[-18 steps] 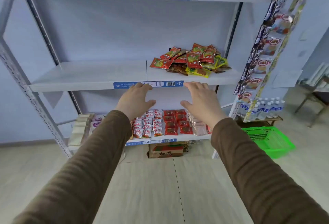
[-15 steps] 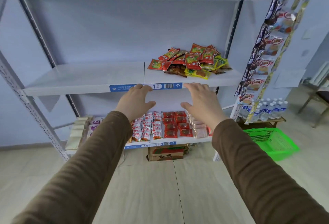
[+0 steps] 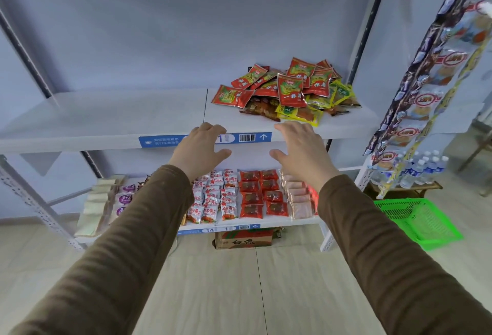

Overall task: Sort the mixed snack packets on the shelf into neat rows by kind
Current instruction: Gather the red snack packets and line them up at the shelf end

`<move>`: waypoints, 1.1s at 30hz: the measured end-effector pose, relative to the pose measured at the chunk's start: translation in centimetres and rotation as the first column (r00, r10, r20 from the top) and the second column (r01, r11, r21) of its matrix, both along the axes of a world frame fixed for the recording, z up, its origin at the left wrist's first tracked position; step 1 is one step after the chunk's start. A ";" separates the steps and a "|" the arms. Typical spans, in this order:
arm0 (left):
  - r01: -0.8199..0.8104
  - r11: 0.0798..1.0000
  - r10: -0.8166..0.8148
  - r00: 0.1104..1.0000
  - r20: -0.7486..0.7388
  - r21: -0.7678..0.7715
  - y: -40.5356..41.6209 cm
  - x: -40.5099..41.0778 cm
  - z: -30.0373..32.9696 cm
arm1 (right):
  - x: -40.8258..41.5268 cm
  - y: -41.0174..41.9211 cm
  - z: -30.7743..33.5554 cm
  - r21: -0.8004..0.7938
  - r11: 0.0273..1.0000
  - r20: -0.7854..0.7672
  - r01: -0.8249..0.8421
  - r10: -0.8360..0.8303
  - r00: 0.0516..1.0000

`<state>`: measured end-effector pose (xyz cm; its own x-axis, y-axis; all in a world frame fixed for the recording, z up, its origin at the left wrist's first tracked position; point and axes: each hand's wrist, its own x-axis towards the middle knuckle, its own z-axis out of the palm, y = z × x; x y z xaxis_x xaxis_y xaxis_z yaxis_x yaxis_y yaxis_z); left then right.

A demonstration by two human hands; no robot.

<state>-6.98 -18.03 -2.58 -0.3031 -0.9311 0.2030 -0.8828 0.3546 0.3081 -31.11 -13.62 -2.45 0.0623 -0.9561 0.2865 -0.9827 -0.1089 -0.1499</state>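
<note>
A loose pile of mixed snack packets (image 3: 288, 92) lies on the right part of the white middle shelf (image 3: 106, 119): red-and-green ones on top, yellow and brown ones underneath. My left hand (image 3: 199, 152) and my right hand (image 3: 302, 151) reach forward side by side, palms down, at the shelf's front edge. Both hold nothing, with fingers spread and slightly bent. The right hand's fingertips are just short of the pile's near yellow packet.
The lower shelf (image 3: 266, 221) holds neat rows of packets. A cardboard box (image 3: 243, 239) sits on the floor under it. Strips of hanging snacks (image 3: 426, 82) dangle at right, above water bottles (image 3: 420, 168) and a green basket (image 3: 418, 219).
The view has closed in on the middle shelf and dipped lower. Both hands have risen slightly to the shelf's front edge, still holding nothing.
</note>
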 end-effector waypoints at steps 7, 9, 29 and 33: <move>0.029 0.999 -0.029 0.999 -0.022 -0.014 -8.3 -1.5 -0.7 | -0.9 -6.8 -0.2 -0.010 1.000 0.006 0.027 -0.027 1.000; 0.052 0.999 -0.052 0.998 -0.023 0.002 -10.3 -2.9 -0.7 | -1.9 -8.5 -0.2 0.001 0.999 0.002 0.048 -0.048 0.999; -0.015 1.000 0.015 1.000 -0.017 0.011 -27.6 -10.0 0.0 | -9.6 -29.3 0.4 0.023 0.997 -0.011 -0.067 0.067 0.998; -0.043 0.999 0.044 0.999 -0.021 0.019 -31.9 -9.0 0.4 | -8.4 -34.2 0.5 0.005 0.997 -0.044 -0.072 0.072 0.996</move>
